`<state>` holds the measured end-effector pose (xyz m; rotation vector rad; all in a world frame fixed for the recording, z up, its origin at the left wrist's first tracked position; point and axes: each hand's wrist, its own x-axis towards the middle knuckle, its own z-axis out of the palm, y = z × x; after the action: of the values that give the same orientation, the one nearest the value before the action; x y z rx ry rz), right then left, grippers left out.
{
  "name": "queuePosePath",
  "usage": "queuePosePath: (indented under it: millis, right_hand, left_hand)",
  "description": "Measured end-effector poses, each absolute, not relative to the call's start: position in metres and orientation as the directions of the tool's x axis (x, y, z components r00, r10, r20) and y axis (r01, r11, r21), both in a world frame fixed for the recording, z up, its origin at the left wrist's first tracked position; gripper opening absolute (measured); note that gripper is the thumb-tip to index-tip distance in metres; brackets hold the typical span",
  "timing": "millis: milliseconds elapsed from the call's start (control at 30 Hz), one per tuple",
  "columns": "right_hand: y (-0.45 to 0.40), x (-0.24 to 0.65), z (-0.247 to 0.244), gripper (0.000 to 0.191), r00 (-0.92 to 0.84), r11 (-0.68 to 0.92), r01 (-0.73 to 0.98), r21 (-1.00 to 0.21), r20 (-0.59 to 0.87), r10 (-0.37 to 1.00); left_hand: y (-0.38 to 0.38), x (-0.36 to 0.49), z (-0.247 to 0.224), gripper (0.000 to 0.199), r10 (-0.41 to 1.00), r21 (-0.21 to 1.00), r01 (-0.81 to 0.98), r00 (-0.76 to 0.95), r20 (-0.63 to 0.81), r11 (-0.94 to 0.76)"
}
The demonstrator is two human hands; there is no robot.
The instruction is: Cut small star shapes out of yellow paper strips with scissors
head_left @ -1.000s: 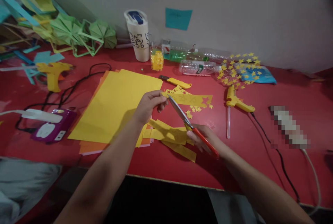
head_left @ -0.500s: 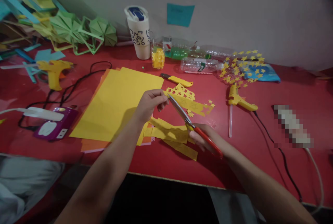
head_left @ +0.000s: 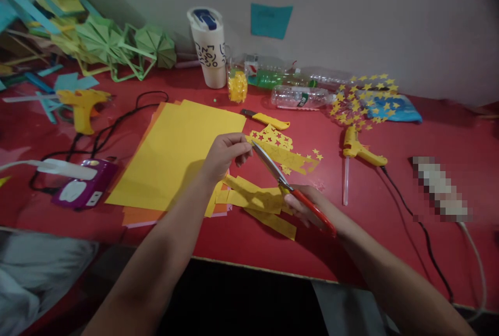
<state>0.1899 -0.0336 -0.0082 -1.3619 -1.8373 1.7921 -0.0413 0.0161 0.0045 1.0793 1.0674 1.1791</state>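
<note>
Pinched closed, my left hand (head_left: 230, 151) has a bit of yellow paper at its fingertips; most of that piece is hidden. My right hand (head_left: 306, 201) grips red-handled scissors (head_left: 273, 165), whose blade tips meet the left fingertips. Behind the blades runs a yellow paper strip (head_left: 290, 158) with star outlines and cut-outs at its right end. I cannot tell if this strip joins the pinched bit. More yellow strips (head_left: 253, 195) lie below the hands. Star-punched scraps (head_left: 272, 137) and small loose stars (head_left: 317, 154) are just beyond.
Yellow sheets (head_left: 167, 154) lie at left over orange ones. A cutter knife (head_left: 268, 120), a tumbler (head_left: 210, 50) and plastic bottles (head_left: 300, 98) stand or lie behind. Glue guns are at left (head_left: 83, 104) and right (head_left: 360, 151), with cords. A purple power strip (head_left: 83, 185) sits left.
Both hands and the scissors stay in nearly the same place. The whole view shifts very slightly; nothing is let go or picked up.
</note>
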Motion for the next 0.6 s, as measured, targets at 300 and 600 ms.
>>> queuePosePath:
  millis: [300,600]
  right_hand:
    - [-0.0335,0.1915,-0.0092,0.057,-0.534,-0.200,0.467,-0.862,-0.455,0.713]
    - [-0.0327,0.1902,-0.0077,0.056,-0.545,-0.219,0.443,-0.869,-0.456,0.704]
  left_hand:
    - [0.0157,-0.0431,0.0061,0.015,0.994,0.988,-0.141,0.092,-0.053,0.066]
    - [0.0154,-0.0427,0.0082,0.016,0.993,0.987,-0.136,0.092,-0.075,0.087]
